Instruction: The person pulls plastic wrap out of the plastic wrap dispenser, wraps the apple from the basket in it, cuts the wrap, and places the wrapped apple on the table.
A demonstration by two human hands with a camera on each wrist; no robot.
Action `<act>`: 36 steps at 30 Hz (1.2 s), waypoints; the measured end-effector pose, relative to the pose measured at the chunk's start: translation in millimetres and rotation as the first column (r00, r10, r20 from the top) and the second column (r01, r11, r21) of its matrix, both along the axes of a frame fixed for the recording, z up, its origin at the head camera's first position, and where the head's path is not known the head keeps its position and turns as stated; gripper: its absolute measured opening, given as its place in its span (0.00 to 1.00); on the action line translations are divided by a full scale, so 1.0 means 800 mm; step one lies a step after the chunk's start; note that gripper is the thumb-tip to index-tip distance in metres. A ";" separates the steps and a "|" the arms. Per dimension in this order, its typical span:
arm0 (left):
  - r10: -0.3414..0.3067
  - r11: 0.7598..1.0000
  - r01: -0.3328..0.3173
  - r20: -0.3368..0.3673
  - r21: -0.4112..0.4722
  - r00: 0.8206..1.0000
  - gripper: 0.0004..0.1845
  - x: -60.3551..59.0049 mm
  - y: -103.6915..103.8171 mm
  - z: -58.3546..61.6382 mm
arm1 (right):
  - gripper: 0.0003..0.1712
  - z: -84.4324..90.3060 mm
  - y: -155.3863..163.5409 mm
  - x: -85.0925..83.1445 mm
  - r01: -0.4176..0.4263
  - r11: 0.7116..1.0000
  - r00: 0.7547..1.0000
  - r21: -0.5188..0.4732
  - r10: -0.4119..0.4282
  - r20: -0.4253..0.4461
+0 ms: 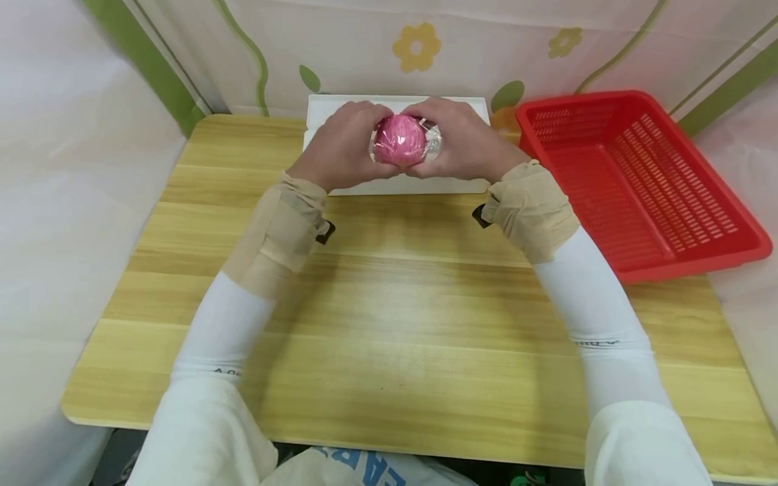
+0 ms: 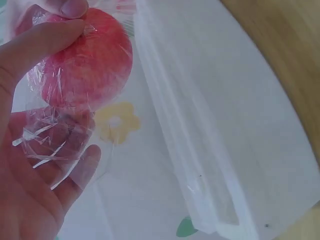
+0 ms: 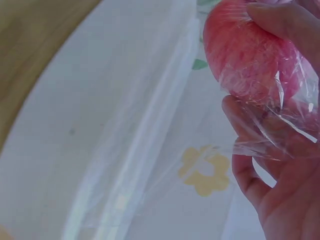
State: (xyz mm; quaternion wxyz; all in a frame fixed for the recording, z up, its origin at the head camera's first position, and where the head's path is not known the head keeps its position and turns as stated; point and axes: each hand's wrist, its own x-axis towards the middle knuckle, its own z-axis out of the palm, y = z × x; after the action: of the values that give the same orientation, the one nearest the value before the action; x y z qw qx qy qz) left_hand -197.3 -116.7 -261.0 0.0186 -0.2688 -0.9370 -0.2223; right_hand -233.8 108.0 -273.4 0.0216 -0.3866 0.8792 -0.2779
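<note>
Nearest the camera it's just white sleeves and tan wrist wraps over the pale wood-grain tabletop (image 1: 401, 324), with nothing lying between the arms. Further out, the left hand (image 1: 343, 145) and right hand (image 1: 468, 145) meet above the far edge, and between their fingers sits a round pink-red apple wrapped in clear plastic film (image 1: 400, 140). Both hands are closed around it: the left fingers (image 2: 40, 40) curl over the top with the thumb pressing the skin, and the right fingers (image 3: 280, 20) cup it from the other side. The fruit is held up off the tabletop, not resting on anything.

My read is that the wrapping step is under way. The film already hugs most of the apple, but loose crinkled flaps (image 2: 55, 145) hang below the fingers in both wrist views. So the next move probably calls for pulling those tails tight and smoothing them down underneath without letting the apple roll in the grip.

The apple looks blotchy pink with paler streaks, shiny under the film, no visible bruises.

Directly beneath the fingers is a flat white rectangular board or box (image 1: 395, 185). Off past the right fingers sits a red slotted plastic basket (image 1: 638, 182), well apart. Behind everything hangs a white curtain with yellow flowers (image 1: 416, 46).
</note>
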 end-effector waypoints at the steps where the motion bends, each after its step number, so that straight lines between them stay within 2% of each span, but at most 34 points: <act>1: -0.003 1.000 0.003 0.009 0.010 1.000 0.35 -0.002 0.001 0.004 | 0.43 0.003 0.001 -0.002 0.004 1.000 1.000 -0.003 -0.004 0.004; 7: -0.001 0.999 0.000 0.033 0.049 0.999 0.35 -0.013 0.007 0.021 | 0.51 0.019 0.007 -0.009 0.059 0.998 0.997 0.013 -0.059 0.042; 16: 0.009 0.999 -0.011 0.044 0.052 0.999 0.33 -0.027 0.011 0.039 | 0.48 0.038 0.007 -0.019 0.105 0.994 0.992 0.039 -0.108 0.066; 32: 0.060 0.997 -0.061 0.030 0.044 0.998 0.34 -0.037 0.014 0.065 | 0.46 0.064 0.000 -0.029 0.129 0.991 0.992 0.026 -0.129 -0.011; 36: 0.077 0.996 -0.078 0.036 0.033 0.996 0.34 -0.037 0.015 0.071 | 0.44 0.071 -0.002 -0.030 0.131 0.991 0.991 0.033 -0.131 -0.004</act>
State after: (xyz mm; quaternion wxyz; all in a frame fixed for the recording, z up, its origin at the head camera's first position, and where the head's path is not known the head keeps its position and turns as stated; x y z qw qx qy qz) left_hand -227.0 -105.0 -203.9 0.0158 -0.2281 -0.9429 -0.2422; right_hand -257.7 106.6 -216.4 0.0088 -0.3277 0.9072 -0.2636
